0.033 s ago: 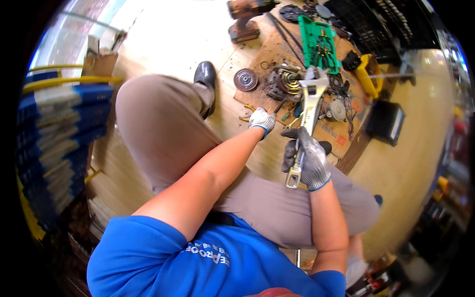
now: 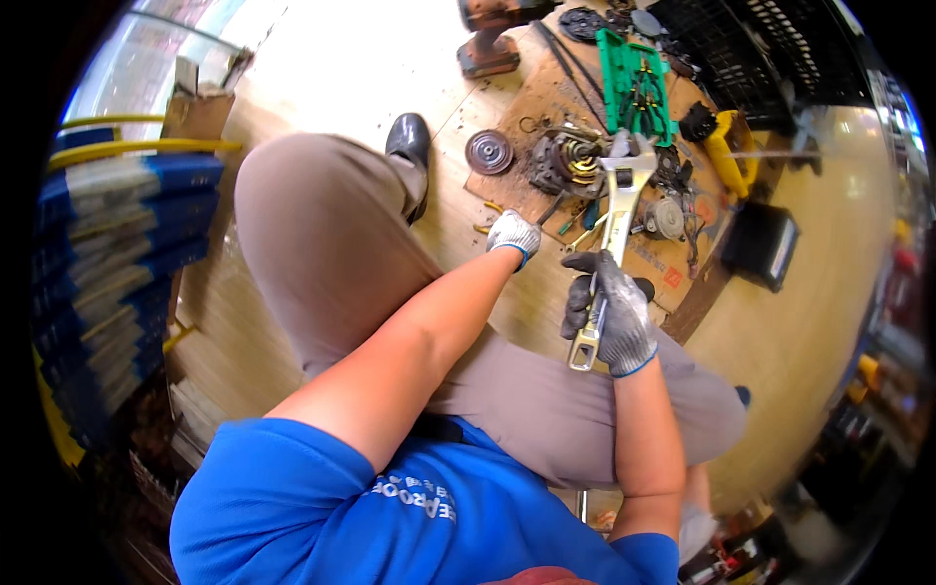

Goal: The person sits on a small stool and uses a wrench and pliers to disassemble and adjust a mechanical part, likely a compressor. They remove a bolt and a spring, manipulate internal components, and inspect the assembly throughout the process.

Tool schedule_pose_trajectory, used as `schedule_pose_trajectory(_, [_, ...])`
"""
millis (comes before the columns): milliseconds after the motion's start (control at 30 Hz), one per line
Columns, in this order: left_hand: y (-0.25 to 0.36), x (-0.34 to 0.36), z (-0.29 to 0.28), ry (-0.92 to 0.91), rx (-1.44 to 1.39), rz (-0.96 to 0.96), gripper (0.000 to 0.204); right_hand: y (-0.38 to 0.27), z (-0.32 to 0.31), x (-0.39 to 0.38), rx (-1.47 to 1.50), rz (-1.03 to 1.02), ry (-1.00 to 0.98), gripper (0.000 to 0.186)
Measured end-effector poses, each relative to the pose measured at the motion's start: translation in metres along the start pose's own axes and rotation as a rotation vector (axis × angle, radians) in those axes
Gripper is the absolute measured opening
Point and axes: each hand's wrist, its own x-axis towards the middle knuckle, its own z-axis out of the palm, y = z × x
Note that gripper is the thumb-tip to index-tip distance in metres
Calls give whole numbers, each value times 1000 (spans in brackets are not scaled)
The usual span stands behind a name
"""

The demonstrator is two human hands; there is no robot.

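My right hand (image 2: 621, 312), in a grey-coated glove, is closed around the handle of a large adjustable wrench (image 2: 624, 210). The wrench's jaw end points away from me, over the cardboard. My left hand (image 2: 514, 237), in a white knitted glove, is closed on a thin dark tool (image 2: 552, 208) that sticks out toward a greasy round machine part with a coil (image 2: 570, 164). Most of that tool is hidden in the fist, so its kind cannot be told. Orange-yellow handles (image 2: 493, 207) show just left of this hand. A grooved pulley (image 2: 488, 152) lies left of the machine part.
Stained cardboard (image 2: 507, 190) lies under the parts. A green tool case (image 2: 614, 78) stands open at the far side, with a cordless drill (image 2: 487, 54) to its left. Farther right are a yellow tool (image 2: 726, 151) and a black box (image 2: 760, 244). Blue stacked items (image 2: 127, 234) stand at left.
The view has shifted slightly, so the floor things sit a little farther right. Both hands keep their holds.
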Motion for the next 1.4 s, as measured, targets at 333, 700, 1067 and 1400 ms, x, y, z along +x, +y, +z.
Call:
schedule_pose_trajectory(333, [-57,12,10,-315,723,-84,34,0,3,3,22,-14,-13,46])
schedule_pose_trajectory(700, [-87,14,7,-229,536,-13,36,5,1,3,-12,-6,-57,49])
schedule_pose_trajectory(1067, [-18,-89,-83,74,338,339,51,-5,6,-3,244,22,-106,40])
schedule_pose_trajectory(1400, [24,-120,-103,-170,-190,292,42,0,-11,-7,230,-53,-152,37])
